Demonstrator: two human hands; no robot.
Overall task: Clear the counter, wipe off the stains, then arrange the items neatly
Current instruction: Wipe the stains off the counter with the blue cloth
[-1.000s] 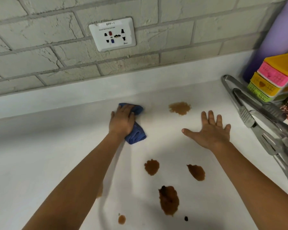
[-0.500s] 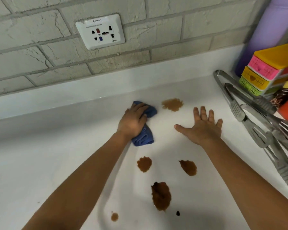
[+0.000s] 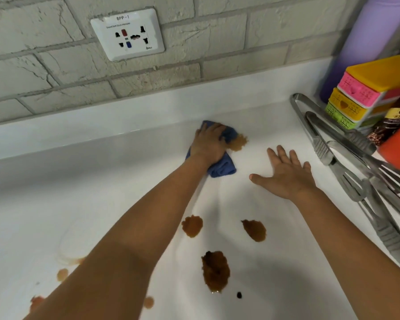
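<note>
Left hand [image 3: 208,146] gripping blue cloth [image 3: 222,166] at far brown stain [image 3: 239,142] on white tabletop [image 3: 102,192]. Right hand [image 3: 286,174] flat, fingers spread. Nearer stains [image 3: 215,271] unwiped.

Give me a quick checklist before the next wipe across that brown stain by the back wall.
1. Left hand grips the blue cloth: ok.
2. Cloth edge meets the back stain: ok.
3. Right hand flat on the counter, off every stain: ok.
4. Tongs outside the wiping path: ok.
5. Front stains gone: not ok, several remain.
6. Cloth underside clean: cannot tell.
</note>
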